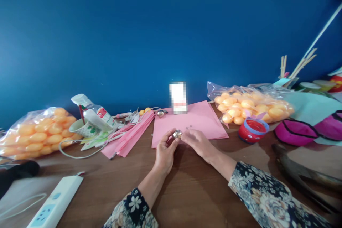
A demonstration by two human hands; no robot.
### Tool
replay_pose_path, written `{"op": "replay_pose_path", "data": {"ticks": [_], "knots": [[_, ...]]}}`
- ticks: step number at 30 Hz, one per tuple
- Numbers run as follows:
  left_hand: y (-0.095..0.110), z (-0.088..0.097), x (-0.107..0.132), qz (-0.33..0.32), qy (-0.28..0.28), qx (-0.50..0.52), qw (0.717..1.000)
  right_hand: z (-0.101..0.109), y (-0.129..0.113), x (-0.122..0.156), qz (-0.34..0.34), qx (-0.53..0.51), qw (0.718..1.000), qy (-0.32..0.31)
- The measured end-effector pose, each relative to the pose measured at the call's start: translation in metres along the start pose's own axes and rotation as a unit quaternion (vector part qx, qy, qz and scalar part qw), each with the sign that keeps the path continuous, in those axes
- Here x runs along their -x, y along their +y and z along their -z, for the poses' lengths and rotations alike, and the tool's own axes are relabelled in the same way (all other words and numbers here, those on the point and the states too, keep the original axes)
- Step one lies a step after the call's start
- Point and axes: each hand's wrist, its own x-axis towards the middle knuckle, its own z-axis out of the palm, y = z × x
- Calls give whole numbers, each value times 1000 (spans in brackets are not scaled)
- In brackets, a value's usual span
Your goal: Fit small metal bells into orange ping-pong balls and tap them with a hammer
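Observation:
Between the thumb and fingers of my left hand [166,151] is a small shiny silver ball [177,134], raised over the front edge of a pink paper stack [184,115]. My right hand [199,143] is close against the ball's right side. Its fingers are bent together, and whatever they pinch is too small or hidden to name. Tiny shiny bits [188,127] lie on the pink paper just beyond my right fingers. A second silver ball [160,113] rests at the stack's back left corner.
Bags of orange balls stand left [37,133] and right [248,105]. Pink strips [130,135], a cup [82,128] and a plastic bottle [103,114] are at left. A red pot [253,130], magenta pouch [295,132] and dark curved object [299,174] sit right. A power strip [57,199] lies front left.

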Motion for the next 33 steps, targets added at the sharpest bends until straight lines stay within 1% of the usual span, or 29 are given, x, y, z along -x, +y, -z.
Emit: {"op": "replay_pose_path", "data": {"ticks": [3, 8, 19, 24, 28, 33], "knots": [[0, 0, 0, -1, 1, -2, 1000, -1, -2, 0, -22, -20, 1000, -1], [0, 0, 0, 1, 3, 1, 1000, -1, -4, -1, -34, -29, 999, 2], [-2, 1, 1, 0, 8, 0, 1000, 0, -2, -1, -37, -41, 998, 6], [-2, 0, 1, -2, 5, -10, 1000, 0, -2, -1, -27, -38, 999, 7], [-2, 0, 1, -7, 5, -10, 1000, 1, -1, -1, -32, -41, 999, 2], [-4, 1, 1, -3, 9, -4, 1000, 2, -4, -1, -46, -46, 998, 14]]}}
